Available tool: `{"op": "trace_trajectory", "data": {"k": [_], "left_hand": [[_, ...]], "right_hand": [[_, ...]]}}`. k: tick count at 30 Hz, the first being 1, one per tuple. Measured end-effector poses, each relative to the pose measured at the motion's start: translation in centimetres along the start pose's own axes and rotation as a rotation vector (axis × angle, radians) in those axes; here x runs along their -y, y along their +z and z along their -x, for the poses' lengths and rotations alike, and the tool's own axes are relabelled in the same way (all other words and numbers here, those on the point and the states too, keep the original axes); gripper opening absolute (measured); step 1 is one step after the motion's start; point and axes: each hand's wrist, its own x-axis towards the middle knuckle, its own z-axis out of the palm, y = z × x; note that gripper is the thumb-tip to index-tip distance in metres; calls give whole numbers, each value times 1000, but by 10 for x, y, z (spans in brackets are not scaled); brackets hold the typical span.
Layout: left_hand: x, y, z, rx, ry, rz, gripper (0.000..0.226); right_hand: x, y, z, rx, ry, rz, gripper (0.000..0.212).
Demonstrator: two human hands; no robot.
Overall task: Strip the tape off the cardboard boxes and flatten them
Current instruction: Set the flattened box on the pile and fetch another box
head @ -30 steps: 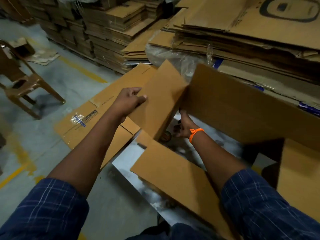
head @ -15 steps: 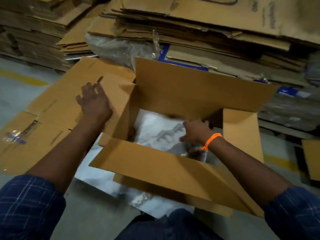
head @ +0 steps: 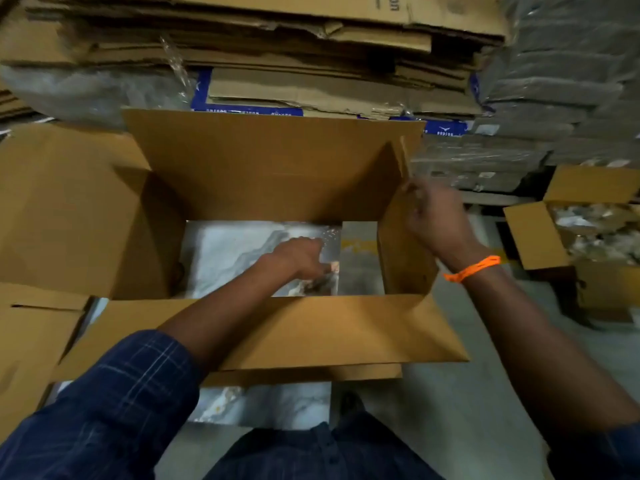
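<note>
Curled fingers form the grip of our left hand (head: 301, 256), which reaches down inside the cardboard box (head: 270, 168). Its fingertips are at a small pale scrap on the marbled sheet (head: 228, 247), and we cannot tell whether that grip pinches the scrap or only touches it. Our right hand (head: 434, 216), with an orange band (head: 472, 268) on the wrist, is up at two o'clock, fingers curled at the top edge of the box's right wall. Blur hides the fingertips, so we cannot tell whether this grip has hold of the edge.

The box stands at the centre of our view, open at top and bottom, so the sheet and a strip of grey floor (head: 460, 410) show through it. Its far flap stands up at twelve o'clock. Its near flap folds out toward us at six o'clock, under our left forearm.

Behind the box at twelve o'clock rises a stack of flattened cartons (head: 311, 46). Flat cardboard (head: 52, 202) lies at nine o'clock, touching the box. At three o'clock, apart from it, sits a second open box (head: 533, 233) filled with crumpled clear material.
</note>
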Motion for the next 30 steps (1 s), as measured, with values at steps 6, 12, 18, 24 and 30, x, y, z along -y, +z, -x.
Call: {"op": "trace_trajectory", "data": {"k": [6,12,18,24,30], "left_hand": [[7,-12,8,-62,-31,62,66],[8,-10,23,-90,-113,94,66],[29,-19,79,-295,-351,129,66],[3,72,181,-920,-856,190,68],[-42,97,168,-1245,-935,1239,113]], "right_hand": [[-125,-29,1,-81,544,-484,42],[-141,33,-21,469,385,260,47],[-78,33,-113,328,197,-426,89],[-113,66,-150,278,55,-410,85],[-110,57,-121,291,-48,-447,61]]}}
